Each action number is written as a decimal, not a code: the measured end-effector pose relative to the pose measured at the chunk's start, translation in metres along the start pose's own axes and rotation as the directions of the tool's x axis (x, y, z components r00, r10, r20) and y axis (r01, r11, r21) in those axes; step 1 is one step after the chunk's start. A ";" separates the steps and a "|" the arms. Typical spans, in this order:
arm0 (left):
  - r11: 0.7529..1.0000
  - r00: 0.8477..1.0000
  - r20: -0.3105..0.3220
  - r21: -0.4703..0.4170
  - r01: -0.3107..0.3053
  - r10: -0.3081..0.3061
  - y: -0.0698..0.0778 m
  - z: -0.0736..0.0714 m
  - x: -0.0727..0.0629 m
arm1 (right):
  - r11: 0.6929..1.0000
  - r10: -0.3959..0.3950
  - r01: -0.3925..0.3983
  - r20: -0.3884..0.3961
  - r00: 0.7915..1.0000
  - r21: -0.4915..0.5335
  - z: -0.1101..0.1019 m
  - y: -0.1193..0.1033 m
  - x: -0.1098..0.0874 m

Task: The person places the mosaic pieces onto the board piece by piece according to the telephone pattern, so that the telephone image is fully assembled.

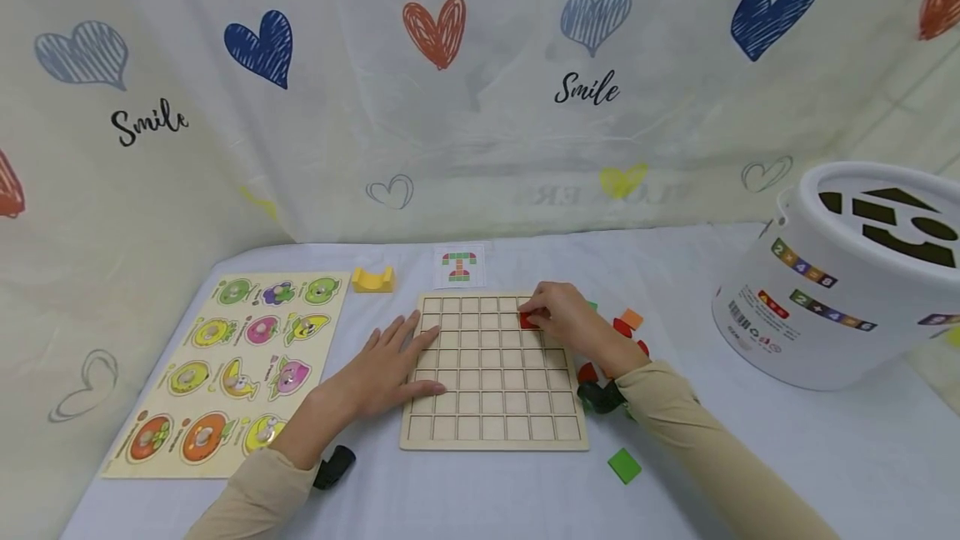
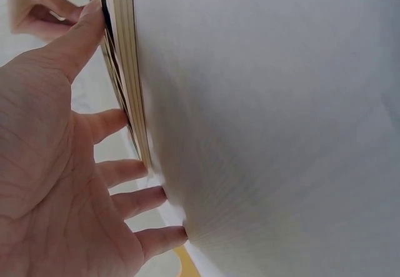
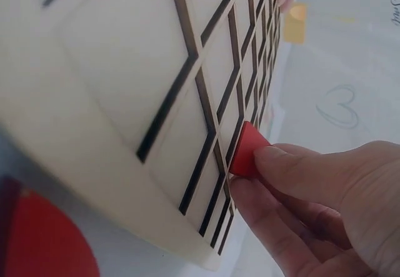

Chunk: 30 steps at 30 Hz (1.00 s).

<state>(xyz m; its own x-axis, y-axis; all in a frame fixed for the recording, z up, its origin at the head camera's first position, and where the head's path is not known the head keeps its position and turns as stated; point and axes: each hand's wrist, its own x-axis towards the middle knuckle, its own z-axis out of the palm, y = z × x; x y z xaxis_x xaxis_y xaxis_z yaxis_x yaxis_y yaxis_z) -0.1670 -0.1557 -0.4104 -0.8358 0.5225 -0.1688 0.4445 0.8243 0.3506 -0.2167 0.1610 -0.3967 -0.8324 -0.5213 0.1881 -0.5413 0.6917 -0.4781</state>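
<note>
Flat on the table lies a square wooden board [image 1: 492,403] with a raised grid of square cells. My right hand [image 1: 566,319] pinches a red tile [image 3: 249,149] between thumb and fingers, at the far right part of the grid. In the right wrist view, the tile stands tilted against the grid lines, its lower edge close to a cell. My left hand [image 1: 378,377] has its fingers spread at the board's left side; the thumb and index finger reach over the edge. From the left wrist view, its fingertips [image 2: 153,196] line the board's side and the tablecloth beside it.
Several red pieces [image 1: 587,373], an orange square [image 1: 632,319] and a green square [image 1: 624,466] lie right of the board. A pattern card [image 1: 459,266] and a yellow arch block [image 1: 372,280] sit behind it. A fruit puzzle board [image 1: 247,348] is left, a white bucket [image 1: 757,332] right.
</note>
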 end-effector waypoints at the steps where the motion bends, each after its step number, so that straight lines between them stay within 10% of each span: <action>1: 1.000 1.000 0.002 0.000 0.002 -0.002 0.000 0.000 0.000 | 1.000 -0.001 0.001 -0.002 1.000 -0.009 0.000 0.000 0.000; 19: 1.000 1.000 0.017 -0.004 0.021 -0.021 0.003 -0.002 0.000 | 1.000 0.013 -0.013 0.008 1.000 0.000 0.004 0.000 0.001; 30: 1.000 1.000 0.012 -0.003 0.017 -0.017 0.003 -0.001 0.001 | 0.984 -0.010 0.000 0.055 0.998 0.178 -0.036 0.024 -0.029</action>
<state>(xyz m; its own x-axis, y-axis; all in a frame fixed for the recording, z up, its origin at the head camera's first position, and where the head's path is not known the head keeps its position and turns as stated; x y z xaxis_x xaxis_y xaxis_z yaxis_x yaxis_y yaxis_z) -0.1668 -0.1534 -0.4089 -0.8395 0.5107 -0.1858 0.4291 0.8327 0.3501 -0.2094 0.2111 -0.3825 -0.8188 -0.5554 0.1454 -0.5117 0.5912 -0.6234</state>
